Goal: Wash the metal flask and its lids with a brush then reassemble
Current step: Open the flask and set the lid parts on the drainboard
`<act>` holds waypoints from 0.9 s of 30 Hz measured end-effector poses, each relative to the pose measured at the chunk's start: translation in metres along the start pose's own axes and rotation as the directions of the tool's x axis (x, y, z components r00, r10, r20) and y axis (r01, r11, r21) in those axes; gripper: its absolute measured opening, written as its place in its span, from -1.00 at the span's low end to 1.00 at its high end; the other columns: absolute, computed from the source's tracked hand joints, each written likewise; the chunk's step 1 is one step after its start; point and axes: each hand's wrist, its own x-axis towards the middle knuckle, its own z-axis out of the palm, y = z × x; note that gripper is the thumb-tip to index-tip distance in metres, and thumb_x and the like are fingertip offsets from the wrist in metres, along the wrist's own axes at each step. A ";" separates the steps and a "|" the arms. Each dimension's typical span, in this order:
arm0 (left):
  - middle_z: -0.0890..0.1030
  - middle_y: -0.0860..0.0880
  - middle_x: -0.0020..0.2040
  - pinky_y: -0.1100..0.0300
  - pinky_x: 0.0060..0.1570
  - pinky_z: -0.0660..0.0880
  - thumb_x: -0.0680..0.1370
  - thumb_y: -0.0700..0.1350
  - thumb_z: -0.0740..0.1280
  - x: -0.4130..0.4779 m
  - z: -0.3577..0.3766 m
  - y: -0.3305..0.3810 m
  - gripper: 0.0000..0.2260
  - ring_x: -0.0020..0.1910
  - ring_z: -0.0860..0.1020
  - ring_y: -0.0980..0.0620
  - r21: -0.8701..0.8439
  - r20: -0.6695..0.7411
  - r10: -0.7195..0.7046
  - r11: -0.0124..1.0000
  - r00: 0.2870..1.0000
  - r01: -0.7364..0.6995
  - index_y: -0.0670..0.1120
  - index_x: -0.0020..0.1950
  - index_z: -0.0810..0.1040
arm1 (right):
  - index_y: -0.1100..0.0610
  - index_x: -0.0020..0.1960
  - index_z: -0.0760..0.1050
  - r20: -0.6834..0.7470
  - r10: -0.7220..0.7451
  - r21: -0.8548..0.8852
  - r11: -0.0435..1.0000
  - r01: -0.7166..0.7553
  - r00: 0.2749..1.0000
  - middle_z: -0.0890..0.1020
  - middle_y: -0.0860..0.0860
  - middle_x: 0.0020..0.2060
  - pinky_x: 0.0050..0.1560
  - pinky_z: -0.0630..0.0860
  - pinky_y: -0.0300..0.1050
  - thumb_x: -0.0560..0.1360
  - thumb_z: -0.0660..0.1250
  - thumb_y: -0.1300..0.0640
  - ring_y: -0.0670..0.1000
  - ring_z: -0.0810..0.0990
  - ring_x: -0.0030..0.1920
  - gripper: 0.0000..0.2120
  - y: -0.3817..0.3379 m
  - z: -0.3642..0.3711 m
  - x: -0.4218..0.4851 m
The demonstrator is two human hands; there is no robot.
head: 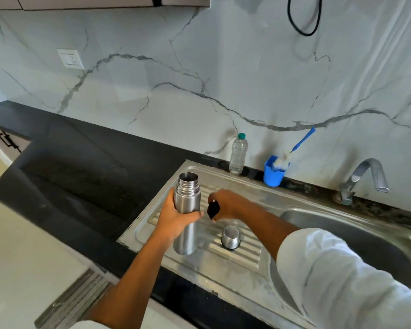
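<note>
**Item 1: metal flask** (pixel 187 210). Stainless, tall cylinder, held upright over the ribbed drainboard (pixel 242 274) of the sink, left of the basin (pixel 365 229). The mouth is open and the neck threads are bare. Whether its base rests on the ribs cannot be told.
- Handling, as judged: rigid, fairly light if empty, smooth-walled and likely slippery once wet or soapy.
- Best taken round the mid-body with a full wrap, clear of the threaded neck.

**Item 2: black inner lid** (pixel 213 208). Small and dark, just beside the flask's shoulder. Probably hard plastic, light and easy to drop; take it by the rim.

**Item 3: steel outer cap** (pixel 230 236). Sits dome-up on the drainboard near the flask's base, with no hand on it.

**Item 4: brush** (pixel 303 141). Blue handle, white head, standing in a blue cup (pixel 272 176) at the back of the bench (pixel 81 167) against the wall. It is well apart from both hands.

**Hands**
- Left hand (pixel 176 217): closed round the flask's middle, thumb across the front.
- Right hand (pixel 226 204): fingers curled, pinching the black inner lid at the tips.

**Also present:** clear plastic bottle (pixel 238 154), tap (pixel 365 174)
</note>
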 end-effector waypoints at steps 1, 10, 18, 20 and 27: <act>0.65 0.04 0.12 -0.04 0.14 0.61 0.30 -0.29 0.66 0.001 -0.001 -0.002 -0.29 0.07 0.66 0.02 -0.005 -0.006 -0.003 1.000 1.000 0.003 0.14 0.32 0.45 | -0.03 0.28 0.50 0.031 -0.011 -0.020 1.000 0.011 0.999 0.53 0.08 0.09 0.00 0.55 -0.04 0.42 0.51 0.02 0.13 0.58 0.08 -0.55 -0.002 0.012 0.005; 0.63 0.08 0.16 -0.08 0.19 0.62 0.29 -0.25 0.68 0.005 -0.008 -0.011 -0.27 0.10 0.65 0.04 0.004 0.011 -0.021 1.000 1.000 0.021 0.18 0.31 0.43 | 0.03 0.33 0.44 0.108 -0.018 -0.160 0.986 0.035 0.994 0.46 0.13 0.21 -0.05 0.53 0.01 0.46 0.45 0.08 0.21 0.56 0.16 -0.53 -0.005 0.063 0.024; 0.66 0.08 0.11 -0.10 0.17 0.63 0.29 -0.26 0.68 0.008 -0.008 -0.010 -0.30 0.05 0.67 0.06 -0.034 -0.003 0.005 0.999 1.000 -0.005 0.20 0.27 0.47 | -0.04 0.49 0.30 0.072 -0.005 -0.050 0.999 0.008 0.997 0.42 0.11 0.30 0.16 0.53 0.08 0.39 0.56 -0.08 0.21 0.44 0.31 -0.24 0.002 0.057 0.019; 0.66 0.08 0.10 -0.12 0.17 0.63 0.28 -0.23 0.68 0.007 -0.006 -0.006 -0.30 0.05 0.67 0.05 -0.050 -0.004 0.017 0.999 1.000 -0.018 0.17 0.29 0.48 | -0.04 0.53 0.28 0.032 -0.022 0.062 0.998 0.020 0.999 0.41 0.09 0.35 0.22 0.49 0.05 0.38 0.57 -0.12 0.17 0.41 0.36 -0.17 0.001 0.043 0.011; 0.68 0.09 0.16 -0.04 0.12 0.64 0.27 -0.16 0.71 -0.001 0.023 0.032 -0.25 0.13 0.68 0.03 -0.148 0.041 0.129 0.981 0.991 -0.122 0.16 0.36 0.47 | -0.16 0.53 0.23 -0.060 -0.191 0.587 0.787 0.189 0.980 0.47 -0.22 0.39 0.33 0.46 -0.14 0.27 0.66 -0.16 -0.19 0.49 0.32 -0.03 0.000 -0.024 -0.062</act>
